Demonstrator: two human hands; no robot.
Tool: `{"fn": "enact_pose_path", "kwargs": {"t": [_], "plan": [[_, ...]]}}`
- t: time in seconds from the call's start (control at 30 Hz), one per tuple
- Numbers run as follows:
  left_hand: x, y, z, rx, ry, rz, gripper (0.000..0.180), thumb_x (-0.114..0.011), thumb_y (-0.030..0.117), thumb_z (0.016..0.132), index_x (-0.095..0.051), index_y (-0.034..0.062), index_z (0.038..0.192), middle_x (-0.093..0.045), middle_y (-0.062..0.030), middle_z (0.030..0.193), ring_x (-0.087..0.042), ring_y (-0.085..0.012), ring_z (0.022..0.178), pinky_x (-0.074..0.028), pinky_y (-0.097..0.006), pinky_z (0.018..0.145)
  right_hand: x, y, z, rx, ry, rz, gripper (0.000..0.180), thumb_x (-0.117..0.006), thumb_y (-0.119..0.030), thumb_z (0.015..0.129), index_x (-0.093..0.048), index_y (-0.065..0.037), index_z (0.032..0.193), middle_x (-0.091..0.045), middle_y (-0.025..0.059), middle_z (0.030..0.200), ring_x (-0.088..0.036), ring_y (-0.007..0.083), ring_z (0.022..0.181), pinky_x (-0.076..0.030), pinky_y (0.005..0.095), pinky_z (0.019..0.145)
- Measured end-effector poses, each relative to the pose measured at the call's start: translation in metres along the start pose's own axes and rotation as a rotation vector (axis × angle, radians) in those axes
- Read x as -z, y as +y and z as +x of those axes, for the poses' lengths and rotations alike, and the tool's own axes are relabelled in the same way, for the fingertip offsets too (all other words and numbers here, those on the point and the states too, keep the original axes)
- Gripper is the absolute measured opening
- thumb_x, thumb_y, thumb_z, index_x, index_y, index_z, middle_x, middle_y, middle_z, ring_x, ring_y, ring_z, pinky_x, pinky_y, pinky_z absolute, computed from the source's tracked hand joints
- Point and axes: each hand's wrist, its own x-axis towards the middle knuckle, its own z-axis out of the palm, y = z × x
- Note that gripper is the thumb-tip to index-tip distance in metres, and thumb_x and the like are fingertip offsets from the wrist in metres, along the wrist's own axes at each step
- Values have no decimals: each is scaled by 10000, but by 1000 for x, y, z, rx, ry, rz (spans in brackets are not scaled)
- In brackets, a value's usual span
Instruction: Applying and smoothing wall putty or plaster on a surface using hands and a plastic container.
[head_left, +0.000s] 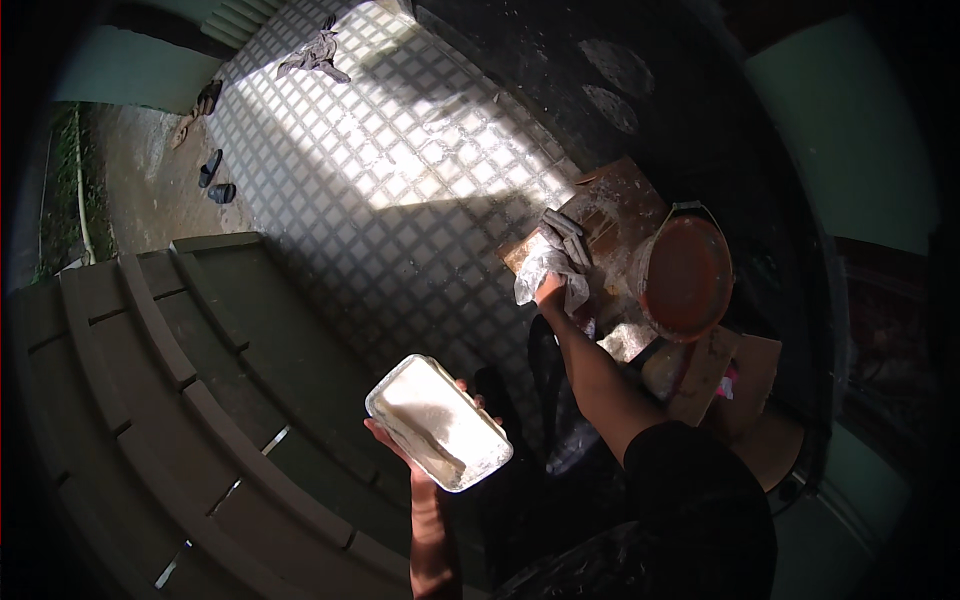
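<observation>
White tub (pixel 484 472) in the left hand (pixel 402 452), right hand (pixel 549 287) at clear plastic (pixel 540 266)

In the head view, the white tub is low in the middle, held up above the floor (pixel 430 130) and tilted. The left fingers cradle it, thumb side along the left edge, fingertips showing past the right. Inside lies a pale mass, brightly lit; powder or paste, I cannot tell. The right arm stretches forward, its hand touching the crumpled plastic; the fingers are lost in it, so I cannot tell how far they close. Just beyond the plastic, several grey rolls (pixel 566 236) lie together on stained cardboard (pixel 612 190). To their right stands a round, reddish bucket (pixel 727 268). At the far left, a pair of dark slippers (pixel 222 193) sits near the tiles' edge; a crumpled cloth (pixel 318 58) lies farther up.
</observation>
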Motion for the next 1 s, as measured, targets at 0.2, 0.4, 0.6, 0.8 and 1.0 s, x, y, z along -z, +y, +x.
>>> {"fn": "enact_pose_path", "kwargs": {"t": [0.2,0.4,0.6,0.8,1.0], "plan": [[31,14,-7,-10,-2,73,979,-491,795,661,-305,163,1384,-440,-216,1285,-455,-443,1147,-335,-679,910,-17,-19,-27,-175,253,314,310,-595,-205,785,-599,-26,1039,-574,208,1071,-510,378,1027,-394,444,908],[26,9,2,12,-36,78,968,-494,792,661,-314,169,1379,-443,-211,1281,-466,-427,1131,-344,-665,910,-47,23,-2,511,396,184,412,-605,-225,759,-573,-41,1126,-560,199,1136,-495,384,1056,-349,467,948],[26,7,7,59,-24,36,965,-505,788,656,-314,178,1380,-438,-198,1292,-470,-409,1119,-345,-645,921,-52,59,13,82,59,141,448,-700,-180,651,-558,20,1025,-546,260,1064,-501,412,1037,-403,462,892],[22,11,4,41,2,-55,969,-509,785,657,-306,176,1382,-433,-202,1296,-468,-410,1120,-347,-645,922,-61,23,-7,31,107,140,521,-702,-191,663,-531,22,1106,-525,264,1114,-476,414,1079,-387,450,935],[30,10,10,55,3,-42,966,-518,780,657,-308,175,1381,-433,-203,1295,-468,-410,1120,-348,-643,923,-62,24,8,182,271,25,493,-602,-271,777,-512,-20,1191,-505,214,1196,-449,389,1129,-358,436,973]]}}
